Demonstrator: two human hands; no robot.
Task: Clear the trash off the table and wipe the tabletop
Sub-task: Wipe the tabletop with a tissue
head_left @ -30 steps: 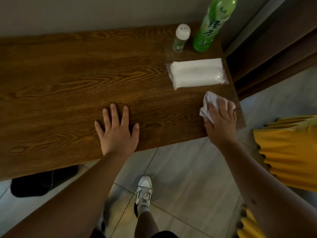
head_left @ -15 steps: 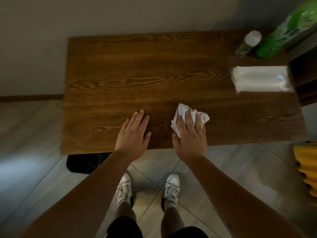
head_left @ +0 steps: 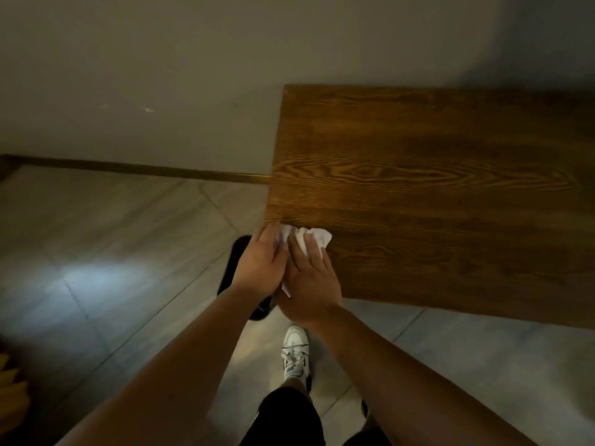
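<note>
1 white sneaker (head_left: 295, 357) on floor tile nearest the table (head_left: 434, 194); 2 hands at its near-left corner: right hand (head_left: 310, 278) flat, fingers spread, pressing white tissue (head_left: 309, 237) to tabletop; left hand (head_left: 260, 262) cupped at the edge, touching tissue.

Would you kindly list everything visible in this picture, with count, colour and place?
table: one, brown wood grain, right half, against the wall
tissue: one, white, crumpled, at the table's left edge under both hands
dark object: one, black, on the floor below the table's corner, partly hidden
floor: grey tiles, left and bottom
wall: grey, top
shoe: one, white, bottom centre
left hand: one, at the table's edge, touching the tissue
right hand: one, pressing on the tissue
</note>
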